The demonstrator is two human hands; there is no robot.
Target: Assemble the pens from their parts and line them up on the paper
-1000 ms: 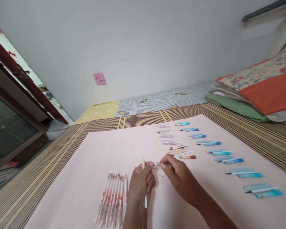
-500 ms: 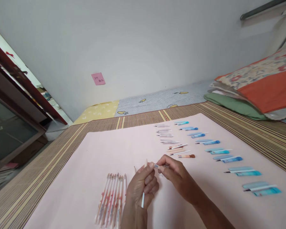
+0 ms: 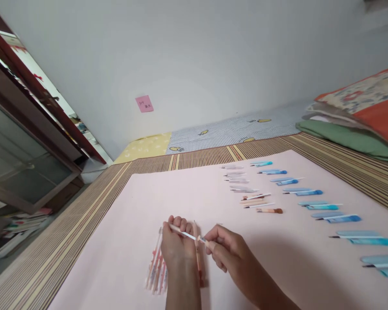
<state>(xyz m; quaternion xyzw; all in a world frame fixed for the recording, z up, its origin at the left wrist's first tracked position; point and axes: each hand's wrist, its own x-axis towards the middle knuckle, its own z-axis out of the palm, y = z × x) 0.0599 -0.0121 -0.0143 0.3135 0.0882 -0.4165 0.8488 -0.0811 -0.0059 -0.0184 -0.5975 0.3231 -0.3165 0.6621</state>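
Observation:
My left hand [image 3: 180,243], turned palm up, is closed on a slim pen part with a pale beige end and a white refill [image 3: 188,235] sticking out to the right. My right hand [image 3: 228,247] pinches a small pale pen barrel piece [image 3: 201,239] whose end meets the tip of the refill. Whether the refill is inside it I cannot tell. Just right of my left wrist lies a peach and brown pen piece [image 3: 199,262], partly hidden. Behind my left forearm is a bundle of pink-patterned pens [image 3: 155,267], also partly covered.
Rows of blue pen parts [image 3: 318,215] with refills run down the right of the pink sheet [image 3: 129,241]. Grey-white parts [image 3: 237,180] and peach-brown ones [image 3: 268,211] lie left of them. A striped mat [image 3: 93,224] surrounds the sheet. Folded bedding [image 3: 352,140] sits at far right.
My left hand has turned palm up, swinging its pen part from upright to slanting right. My right hand has moved lower, its piece now at the refill's end. The view has shifted left.

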